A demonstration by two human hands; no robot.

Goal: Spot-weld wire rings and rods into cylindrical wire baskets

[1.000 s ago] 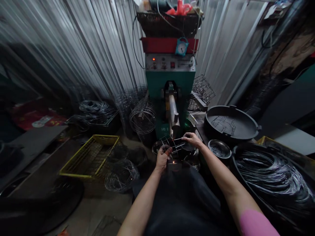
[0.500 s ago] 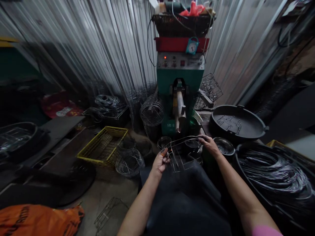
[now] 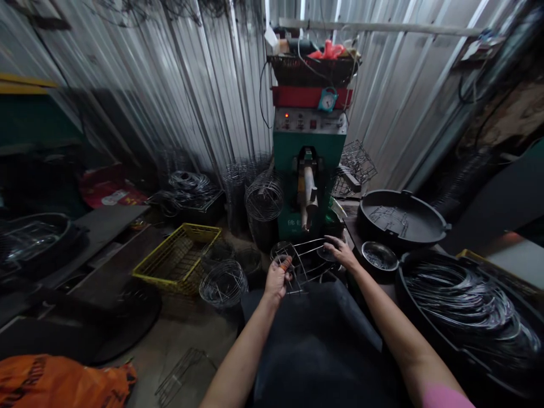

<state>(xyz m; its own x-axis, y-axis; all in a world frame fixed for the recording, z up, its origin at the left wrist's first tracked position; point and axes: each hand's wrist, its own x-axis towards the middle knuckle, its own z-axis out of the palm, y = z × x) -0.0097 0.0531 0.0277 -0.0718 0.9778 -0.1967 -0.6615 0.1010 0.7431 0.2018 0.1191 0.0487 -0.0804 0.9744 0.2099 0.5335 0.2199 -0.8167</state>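
My left hand (image 3: 278,277) is closed around the left side of a thin metal wire frame (image 3: 302,266), which has a curved wire and straight cross wires. My right hand (image 3: 340,252) has its fingertips on the right end of the frame's curved wire, fingers slightly parted. The frame is held above a dark apron over my lap. Just beyond it stands a green spot-welding machine (image 3: 284,170), its electrode arm (image 3: 309,184) pointing down above the frame. The frame and the electrode tip appear apart.
A yellow crate (image 3: 144,271) and round wire baskets (image 3: 223,283) stand to the left. On the right are a black pan (image 3: 442,229), a small bowl (image 3: 393,265) and a tub of wire rings (image 3: 463,294). An orange sack (image 3: 63,379) lies at lower left.
My right hand has moved left, closer to my left hand. The wire frame has turned and tilted between them. My view has tipped slightly upward.
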